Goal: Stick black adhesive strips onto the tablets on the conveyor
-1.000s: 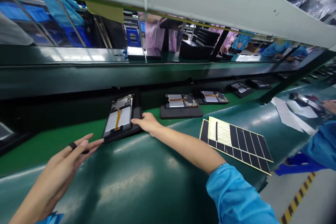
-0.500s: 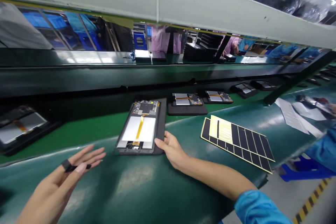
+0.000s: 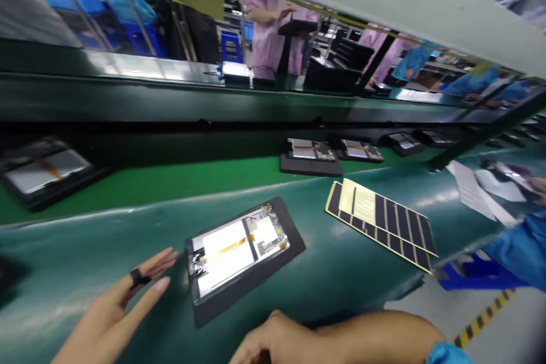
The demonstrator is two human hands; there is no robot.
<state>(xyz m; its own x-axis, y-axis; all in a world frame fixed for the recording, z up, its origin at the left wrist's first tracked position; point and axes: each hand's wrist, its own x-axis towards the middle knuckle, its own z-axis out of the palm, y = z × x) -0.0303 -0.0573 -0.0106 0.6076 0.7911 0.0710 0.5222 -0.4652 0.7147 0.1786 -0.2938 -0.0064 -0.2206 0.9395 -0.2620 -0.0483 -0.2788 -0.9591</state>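
An opened tablet (image 3: 232, 247), its silvery battery, orange ribbon cable and circuit board exposed, lies at a slant on a black foam pad (image 3: 284, 250) on the green bench mat. To its left is my left hand (image 3: 115, 307), thumb and fingers apart, not touching it. A small black strip (image 3: 139, 278) is wrapped around one finger of that hand. Below the pad, at the bottom edge of the view, my right hand (image 3: 277, 341) is bent and slightly blurred. Its fingertips are cut off, so whether it holds anything is hidden.
Sheets of black adhesive strips (image 3: 384, 222) lie to the right, with white papers (image 3: 473, 193) beyond. More opened tablets on pads (image 3: 313, 151) line the green strip behind, another tablet (image 3: 45, 170) at left. A shelf (image 3: 362, 5) overhangs. A person's blue sleeve (image 3: 522, 250) is at right.
The tablet and pad have come nearer and turned clockwise, circuit-board end now to the right. My right hand has let go of the pad and drawn back to the bottom edge.
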